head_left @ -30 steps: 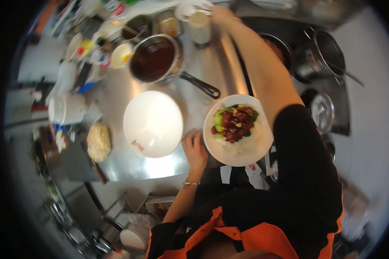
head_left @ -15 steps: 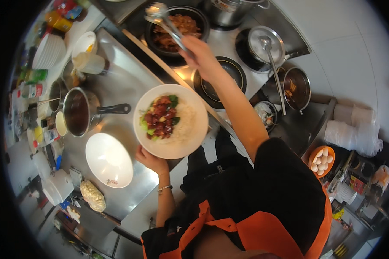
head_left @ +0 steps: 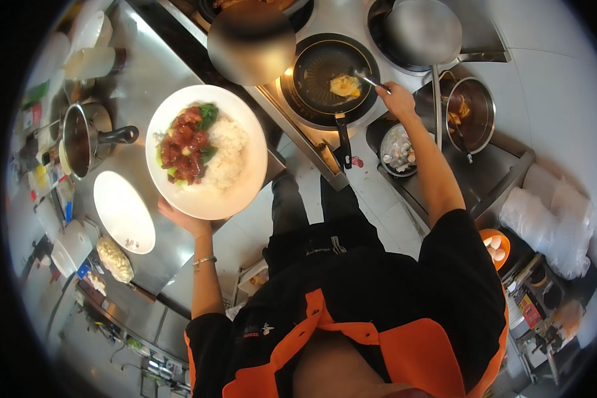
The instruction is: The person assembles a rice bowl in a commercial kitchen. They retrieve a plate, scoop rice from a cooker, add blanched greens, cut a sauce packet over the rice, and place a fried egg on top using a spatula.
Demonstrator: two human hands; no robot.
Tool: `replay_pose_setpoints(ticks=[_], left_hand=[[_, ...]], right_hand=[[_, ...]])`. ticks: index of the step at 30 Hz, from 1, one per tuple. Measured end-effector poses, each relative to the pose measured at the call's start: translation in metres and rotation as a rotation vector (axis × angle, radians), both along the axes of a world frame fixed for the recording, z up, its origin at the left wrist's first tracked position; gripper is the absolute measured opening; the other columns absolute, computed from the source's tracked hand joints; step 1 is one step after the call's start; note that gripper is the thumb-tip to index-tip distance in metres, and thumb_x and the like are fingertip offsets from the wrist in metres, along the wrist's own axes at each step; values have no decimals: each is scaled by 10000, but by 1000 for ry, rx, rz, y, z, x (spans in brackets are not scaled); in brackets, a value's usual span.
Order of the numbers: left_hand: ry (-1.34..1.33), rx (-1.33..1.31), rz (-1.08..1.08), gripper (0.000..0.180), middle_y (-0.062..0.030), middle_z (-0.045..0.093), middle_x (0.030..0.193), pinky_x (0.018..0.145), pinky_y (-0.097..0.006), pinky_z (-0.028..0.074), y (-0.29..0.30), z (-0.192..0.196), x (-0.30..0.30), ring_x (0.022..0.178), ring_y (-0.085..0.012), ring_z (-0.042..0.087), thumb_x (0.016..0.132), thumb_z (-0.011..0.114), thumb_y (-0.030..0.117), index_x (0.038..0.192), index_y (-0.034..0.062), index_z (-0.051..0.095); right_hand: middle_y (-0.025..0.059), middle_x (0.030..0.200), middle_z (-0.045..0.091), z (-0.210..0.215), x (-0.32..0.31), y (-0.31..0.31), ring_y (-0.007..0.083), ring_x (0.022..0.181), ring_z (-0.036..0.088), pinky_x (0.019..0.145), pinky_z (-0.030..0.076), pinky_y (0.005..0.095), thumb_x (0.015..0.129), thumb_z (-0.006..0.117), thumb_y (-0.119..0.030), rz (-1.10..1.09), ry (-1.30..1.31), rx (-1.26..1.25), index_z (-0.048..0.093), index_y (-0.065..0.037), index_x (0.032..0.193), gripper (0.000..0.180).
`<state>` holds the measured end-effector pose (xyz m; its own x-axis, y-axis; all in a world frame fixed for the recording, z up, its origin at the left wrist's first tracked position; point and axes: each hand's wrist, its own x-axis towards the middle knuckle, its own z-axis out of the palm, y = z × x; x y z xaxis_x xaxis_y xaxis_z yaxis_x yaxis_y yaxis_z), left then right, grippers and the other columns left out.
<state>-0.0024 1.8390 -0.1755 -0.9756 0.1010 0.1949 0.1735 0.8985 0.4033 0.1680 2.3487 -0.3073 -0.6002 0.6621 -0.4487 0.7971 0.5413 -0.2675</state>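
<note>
On the left, my left hand [head_left: 186, 217] is closed on the near rim of a wide white plate [head_left: 251, 187]. White rice [head_left: 224, 156], glossy red-brown meat chunks [head_left: 182, 147] and green leaves [head_left: 208, 114] lie on it. My right hand [head_left: 398, 101] grips metal tongs [head_left: 377, 81] over a black frying pan [head_left: 310, 74] on the stove. The tongs' tips are at a fried egg [head_left: 345, 86] lying in that pan; whether they pinch it I cannot tell.
On the steel counter are an empty white oval dish [head_left: 124, 212], a saucepan [head_left: 79, 136] and a bag of pale food [head_left: 115, 260]. A pot of dark liquid [head_left: 474, 113] and a bowl [head_left: 398, 151] flank my right arm. Eggs fill an orange bowl [head_left: 494, 247].
My right hand has moved with the tongs from above the back pan of brown food to the egg in the frying pan. The view has shifted; the plate stays in my left hand.
</note>
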Motion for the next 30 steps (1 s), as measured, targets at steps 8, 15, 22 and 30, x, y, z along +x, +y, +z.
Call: replay_pose_setpoints(ticks=[8, 15, 22, 30], left_hand=[[-94, 364, 101, 463, -132, 425, 1123, 936, -398, 377, -6, -11, 0, 1096, -287, 459, 829, 669, 122, 1209, -13, 442], [-98, 406, 104, 457, -117, 412, 1133, 959, -391, 375, -12, -17, -1, 1110, -260, 458, 842, 655, 133, 1216, -5, 431], [-161, 536, 133, 377, -92, 409, 1126, 968, -377, 406, -10, -16, -1, 1118, -221, 470, 914, 557, 154, 1224, 8, 398], [-252, 729, 201, 335, -98, 425, 1207, 946, -357, 449, -6, -12, 2, 1121, -193, 490, 969, 458, 177, 1251, 32, 350]], right_hand=[[138, 1026, 680, -20, -32, 33, 324, 1003, 626, 865, 483, 425, 838, 623, -430, 212, -156, 15, 674, -130, 1070, 382], [124, 912, 696, -57, -15, 50, 280, 916, 648, 829, 480, 371, 818, 651, -406, 133, -148, -375, 714, -89, 979, 361], [78, 779, 677, -88, 0, 44, 197, 738, 627, 717, 475, 318, 824, 676, -301, -48, -48, -537, 717, -55, 969, 289], [54, 719, 663, -90, -15, 33, 147, 655, 604, 655, 473, 291, 821, 695, -267, -134, -19, -659, 725, -38, 926, 254]])
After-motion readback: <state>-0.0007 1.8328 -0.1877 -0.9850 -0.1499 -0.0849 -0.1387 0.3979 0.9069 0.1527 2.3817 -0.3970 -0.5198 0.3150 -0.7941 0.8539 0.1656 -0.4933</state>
